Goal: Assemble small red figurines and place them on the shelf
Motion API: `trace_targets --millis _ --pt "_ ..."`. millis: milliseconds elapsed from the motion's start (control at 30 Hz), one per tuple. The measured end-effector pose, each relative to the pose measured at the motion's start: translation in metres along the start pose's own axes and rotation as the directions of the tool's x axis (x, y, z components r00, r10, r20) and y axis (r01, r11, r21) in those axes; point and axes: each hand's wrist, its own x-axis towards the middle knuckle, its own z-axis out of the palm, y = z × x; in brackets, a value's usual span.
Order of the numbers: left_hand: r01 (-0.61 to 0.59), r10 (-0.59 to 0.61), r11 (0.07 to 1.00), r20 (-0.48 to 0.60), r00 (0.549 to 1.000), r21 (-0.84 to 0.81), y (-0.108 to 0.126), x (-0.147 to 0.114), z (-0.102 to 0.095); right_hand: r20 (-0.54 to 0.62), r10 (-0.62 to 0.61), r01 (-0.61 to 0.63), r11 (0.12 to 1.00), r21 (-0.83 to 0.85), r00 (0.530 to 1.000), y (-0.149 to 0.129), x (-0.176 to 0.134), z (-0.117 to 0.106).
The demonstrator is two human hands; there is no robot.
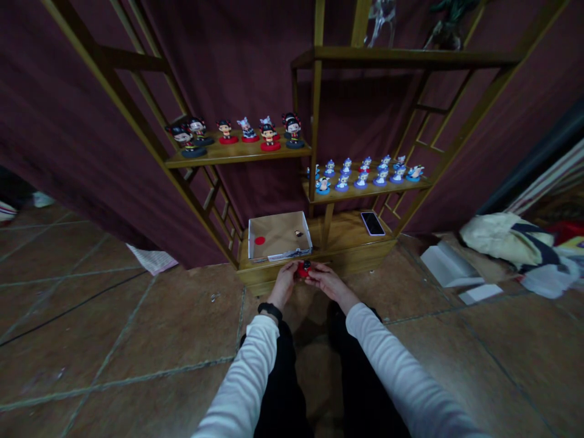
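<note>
Between my two hands is a small figurine with a dark head and a red base. My left hand closes on its left side, and my right hand pinches it from the right. The fingers hide part of the figurine. Just beyond my hands, an open shallow box sits on the lowest shelf. Inside it lie a red disc on the left and a tiny dark-topped piece on the right.
A wooden shelf unit stands ahead. Several figurines occupy its left shelf, and several blue and purple ones its right shelf. A phone lies low on the right. Cardboard pieces and a bag rest on the floor.
</note>
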Motion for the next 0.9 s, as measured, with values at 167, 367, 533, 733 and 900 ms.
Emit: trace_targets --millis 167,367,533,733,900 --pt "0.053 -0.052 0.999 0.052 0.997 -0.007 0.0042 -0.0055 0.003 -0.084 -0.061 0.066 0.997 0.049 0.995 0.0016 0.0039 -0.0008" --pt "0.045 -0.045 0.999 0.12 0.992 0.001 0.0055 -0.0069 0.0038 -0.089 -0.065 0.068 0.997 0.034 0.994 0.0037 0.0069 -0.0045" --pt "0.051 -0.053 0.998 0.097 0.994 0.028 0.0044 -0.0055 0.0027 -0.101 -0.062 0.064 0.998 0.017 0.993 0.0049 0.008 -0.0087" --pt "0.061 -0.062 0.998 0.056 0.996 0.022 0.0037 -0.0048 0.0017 -0.097 -0.084 0.084 0.996 -0.005 0.992 0.0044 0.0076 -0.0078" --pt "0.024 -0.027 0.999 0.082 0.996 0.034 0.004 -0.0068 0.0029 -0.107 -0.093 0.094 0.996 0.004 0.99 0.0049 0.0081 -0.0077"
